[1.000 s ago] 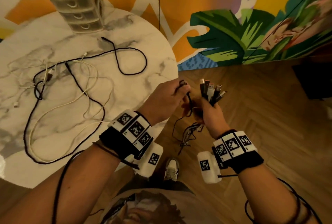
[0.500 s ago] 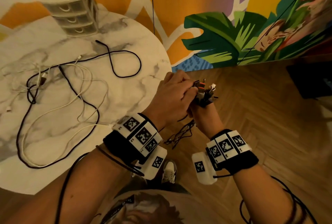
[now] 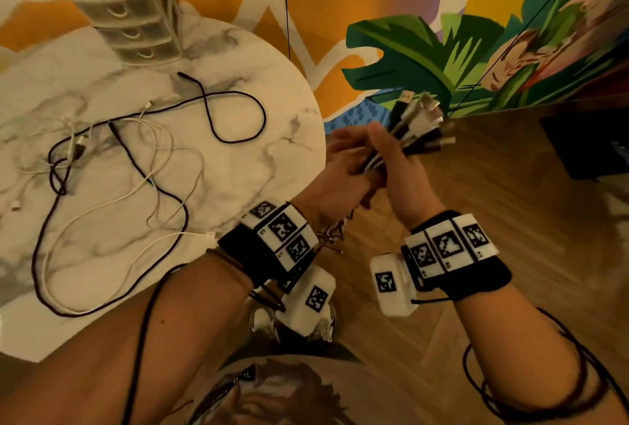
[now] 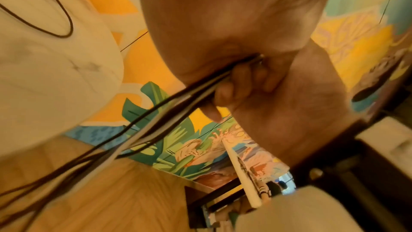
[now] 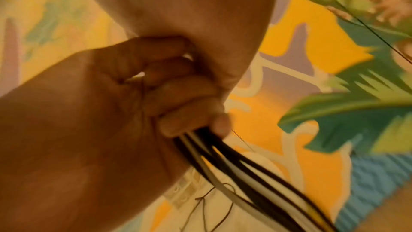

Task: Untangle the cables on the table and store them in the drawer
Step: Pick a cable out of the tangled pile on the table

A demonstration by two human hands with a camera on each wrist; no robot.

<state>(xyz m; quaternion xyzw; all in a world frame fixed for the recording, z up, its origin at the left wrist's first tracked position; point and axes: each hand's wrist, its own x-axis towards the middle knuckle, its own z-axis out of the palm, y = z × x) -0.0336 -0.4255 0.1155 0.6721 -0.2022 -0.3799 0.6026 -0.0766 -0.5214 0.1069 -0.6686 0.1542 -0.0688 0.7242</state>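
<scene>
head view: just right of centre in the frame, beyond the edge of the round marble tabletop [image 3: 211, 186] and above the wooden floor [image 3: 510, 203], both hands meet around a bundle of cables [image 3: 417, 125]. the right hand [image 3: 405, 183] has its fingers curled round the bundle, with the plug ends fanning out up and to the right. the left hand [image 3: 340, 179] presses against the same bundle from the left, fingers bent onto it. on the tabletop, at the left of the frame, a long black cable [image 3: 44, 237] and thin white cables [image 3: 163, 152] lie looped over one another, still tangled. a small drawer unit [image 3: 136, 22] with its three drawers shut stands on the tabletop at the upper left. marker-tagged bands sit on both wrists.

left wrist view: the left hand [image 4: 223, 24] fills the upper centre, clamping dark and white cable strands [image 4: 156, 112] against the right hand [image 4: 289, 103]; the strands trail, blurred, to the lower left. the tabletop [image 4: 44, 68] shows at the left.

right wrist view: the right hand [image 5: 89, 130], in the left half, has its fingers [image 5: 183, 123] wrapped round black and white cable strands [image 5: 234, 165], which run to the lower right. the left hand [image 5: 189, 15] sits at the top, touching them.
</scene>
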